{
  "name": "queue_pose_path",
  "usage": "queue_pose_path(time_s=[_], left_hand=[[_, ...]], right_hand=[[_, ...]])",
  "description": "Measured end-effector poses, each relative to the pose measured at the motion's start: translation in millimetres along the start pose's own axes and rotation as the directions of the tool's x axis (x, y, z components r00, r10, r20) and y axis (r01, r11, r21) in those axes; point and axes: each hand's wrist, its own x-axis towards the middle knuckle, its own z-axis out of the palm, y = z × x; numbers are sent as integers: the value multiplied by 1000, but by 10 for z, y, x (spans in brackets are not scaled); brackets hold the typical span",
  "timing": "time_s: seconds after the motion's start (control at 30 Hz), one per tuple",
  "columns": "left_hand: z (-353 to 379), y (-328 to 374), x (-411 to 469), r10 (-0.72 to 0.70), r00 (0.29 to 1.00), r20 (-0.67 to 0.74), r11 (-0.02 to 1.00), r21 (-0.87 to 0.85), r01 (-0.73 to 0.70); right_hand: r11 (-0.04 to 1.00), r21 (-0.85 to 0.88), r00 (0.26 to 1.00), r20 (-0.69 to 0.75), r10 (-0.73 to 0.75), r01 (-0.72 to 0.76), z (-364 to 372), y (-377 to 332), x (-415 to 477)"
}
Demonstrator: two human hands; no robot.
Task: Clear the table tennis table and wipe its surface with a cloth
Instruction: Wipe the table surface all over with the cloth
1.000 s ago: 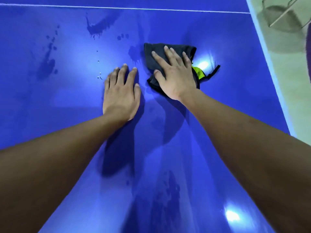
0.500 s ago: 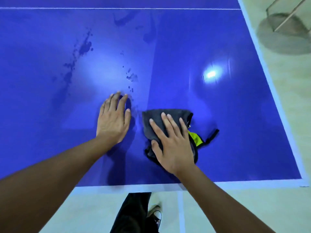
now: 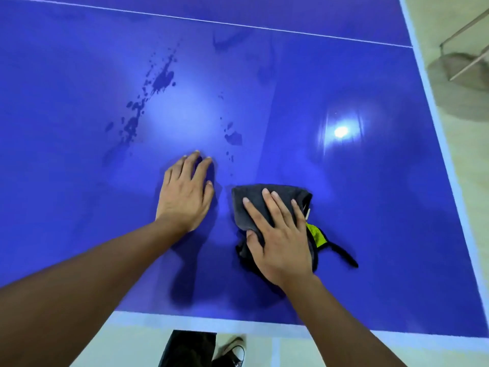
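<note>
The blue table tennis table [image 3: 370,207] fills the view, with its white near edge low in the frame. A dark grey cloth [image 3: 254,205] with a yellow-green tag and a black strap lies on it near that edge. My right hand [image 3: 280,239] presses flat on the cloth with straight, spread fingers. My left hand [image 3: 185,194] rests flat on the bare table just left of the cloth, apart from it. Wet dark splashes [image 3: 158,80] mark the surface beyond my left hand, and smaller drops [image 3: 234,137] lie ahead of the cloth.
A white line [image 3: 238,22] crosses the table at the far side. The table's right edge [image 3: 449,165] borders a pale floor with a metal frame [image 3: 463,64] standing on it. My dark trouser leg and shoe [image 3: 227,350] show below the near edge.
My right hand has drawn the cloth back toward the near edge of the table over the last second. My left hand stays flat beside it. In the last half second little has shifted.
</note>
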Motion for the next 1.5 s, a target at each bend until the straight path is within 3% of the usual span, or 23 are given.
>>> queue_pose_path(time_s=[0.37, 0.53, 0.83, 1.1, 1.23, 1.5], left_hand=[[-19, -474, 1956, -7, 1000, -8, 1000, -17, 7], [29, -514, 2087, -12, 1000, -25, 999, -51, 11], [4, -530, 2099, -11, 1000, 5, 1000, 6, 11], [-13, -510, 2069, -22, 1000, 14, 1000, 7, 22], [9, -534, 2068, -12, 1000, -1, 1000, 3, 12], [15, -468, 2006, -41, 995, -93, 997, -70, 35]], right_hand=[[992, -77, 995, -28, 93, -95, 123, 651, 2198], [994, -101, 998, 10, 54, -53, 128, 1065, 3311], [984, -114, 989, 41, 140, -135, 162, 1446, 4896], [994, -105, 991, 129, 28, -15, 137, 1321, 5097], [988, -58, 979, 154, -131, 141, 304, 905, 5052], [971, -38, 967, 110, -232, 237, 300, 410, 4133]])
